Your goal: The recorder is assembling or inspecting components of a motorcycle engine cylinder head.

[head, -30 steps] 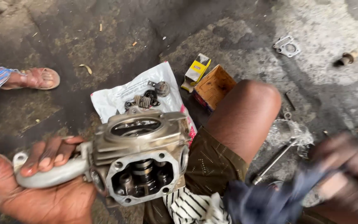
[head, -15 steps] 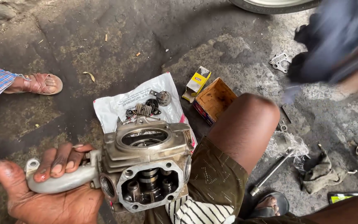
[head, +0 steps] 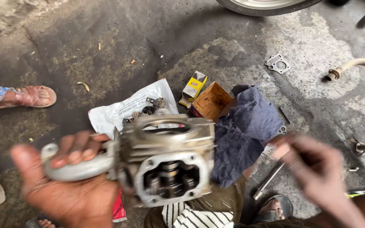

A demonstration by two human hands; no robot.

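Note:
My left hand grips the curved grey intake pipe of a metal engine cylinder head and holds it up in front of me, its open side with the valve gear facing the camera. A dark blue cloth lies draped over my knee, just right of the head. Blurred, my right hand hovers right of the cloth with loose fingers and nothing visible in it. A thin metal rod lies on the ground beneath that hand.
On the oily concrete lie a white plastic bag with small parts, a yellow box, an open brown carton and a gasket. Another person's sandalled foot is at the left. A tyre and pipe sit at the far right.
My right hand swung the blue cloth up, then dropped it onto my knee and came back down empty. The cylinder head has risen closer to the camera.

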